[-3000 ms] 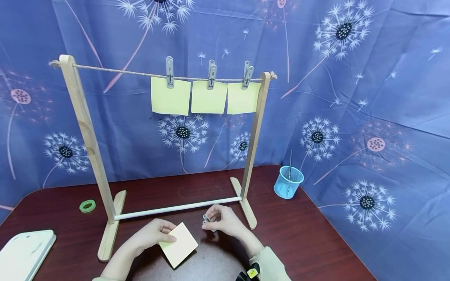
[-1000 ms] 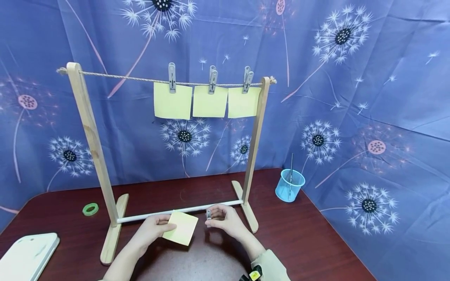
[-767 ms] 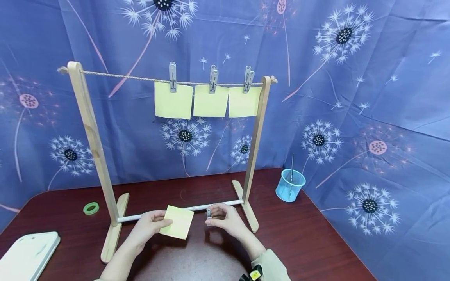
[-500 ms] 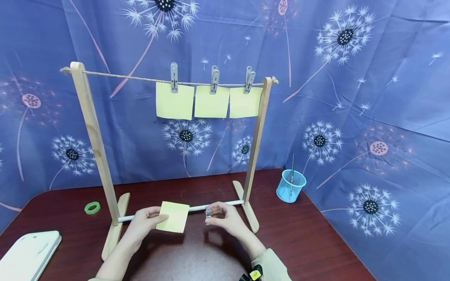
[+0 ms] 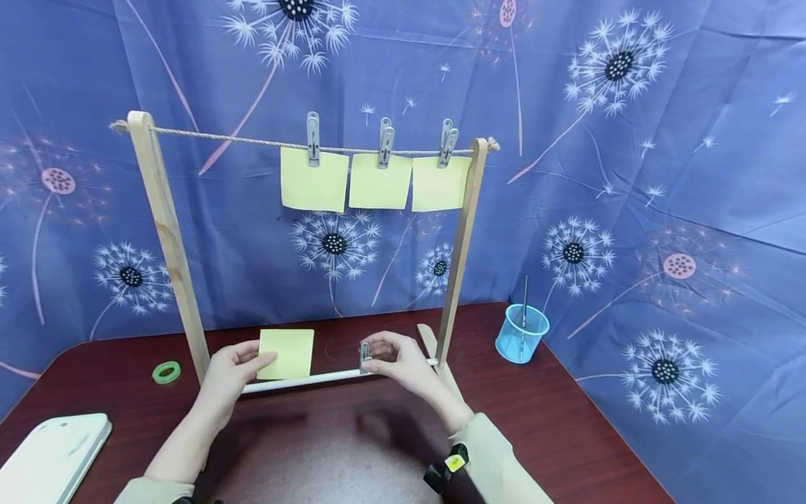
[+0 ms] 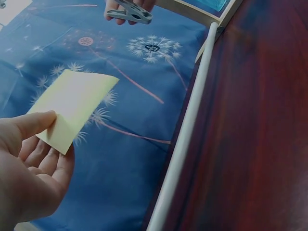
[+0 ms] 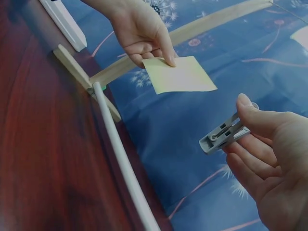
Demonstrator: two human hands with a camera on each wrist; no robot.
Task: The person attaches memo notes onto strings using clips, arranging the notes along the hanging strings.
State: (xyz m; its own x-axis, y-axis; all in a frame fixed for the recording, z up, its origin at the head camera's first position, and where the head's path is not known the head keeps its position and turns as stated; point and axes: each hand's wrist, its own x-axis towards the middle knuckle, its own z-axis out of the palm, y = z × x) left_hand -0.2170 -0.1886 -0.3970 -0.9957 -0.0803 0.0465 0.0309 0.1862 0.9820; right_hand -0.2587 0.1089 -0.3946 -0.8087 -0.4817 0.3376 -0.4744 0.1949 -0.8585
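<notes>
My left hand [image 5: 227, 374] pinches a pale yellow sticky note [image 5: 287, 353] by its left edge, thumb in front and fingers behind. In the left wrist view the note [image 6: 72, 106] bends slightly at its far corner. My right hand [image 5: 406, 364] holds a grey clothespin [image 5: 364, 355] between thumb and fingers, its clamping end pointing away from the palm in the right wrist view [image 7: 222, 136]. Above both hands, three yellow notes [image 5: 313, 180] hang from a rope [image 5: 217, 136], each under its own grey clothespin [image 5: 313, 140]. Left of them the rope carries nothing.
The wooden stand has a left post [image 5: 166, 227], a right post [image 5: 464, 245] and a white lower bar [image 5: 327, 376]. A green tape roll [image 5: 166, 372] and a white board-like object [image 5: 57, 451] lie left. A blue mesh cup [image 5: 521, 336] with a thin rod stands right.
The left hand has carried the note up and to the left, turning it flatter toward the head camera. The right hand has risen slightly with the clothespin. The hanging notes stay in place.
</notes>
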